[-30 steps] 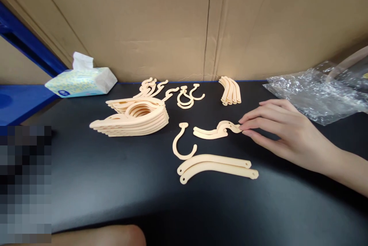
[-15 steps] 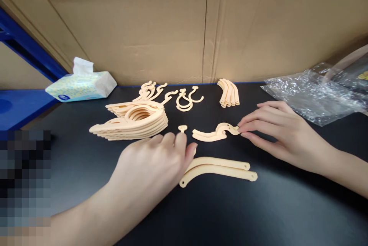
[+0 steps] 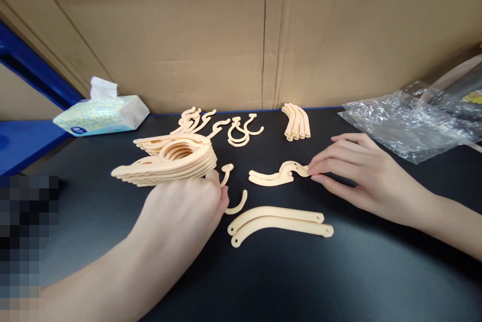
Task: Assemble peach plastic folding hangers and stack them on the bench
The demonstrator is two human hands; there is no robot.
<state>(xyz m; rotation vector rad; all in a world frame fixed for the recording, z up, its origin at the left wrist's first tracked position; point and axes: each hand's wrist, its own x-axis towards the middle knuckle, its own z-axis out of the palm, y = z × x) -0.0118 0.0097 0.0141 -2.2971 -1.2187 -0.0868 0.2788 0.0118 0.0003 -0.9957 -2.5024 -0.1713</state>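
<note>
A beige hanger hook [image 3: 238, 204] lies low over the black table, its flat top and curved tip showing past my left hand [image 3: 184, 204]. That hand is closed on the middle of the hook, and its fingertips are hidden behind the knuckles. My right hand [image 3: 357, 171] pinches the right end of a wavy beige hanger piece [image 3: 295, 166], between thumb and fingers. This piece lies against a second similar piece [image 3: 270, 179] to its left. Nearer to me, two long curved hanger arms [image 3: 278, 222] with end holes lie side by side.
Left of centre stands a stack of beige hanger pieces [image 3: 165, 169]. Behind it lie loose S-shaped pieces [image 3: 192, 121] and more hooks [image 3: 239, 141]. A bundle of curved arms [image 3: 297, 122] sits at the back, a tissue pack [image 3: 101, 113] left, clear plastic bags [image 3: 406, 121] right.
My left hand has moved left and pulled the hook the same way, away from the long arms, so more of it shows. My right hand keeps its pinch.
</note>
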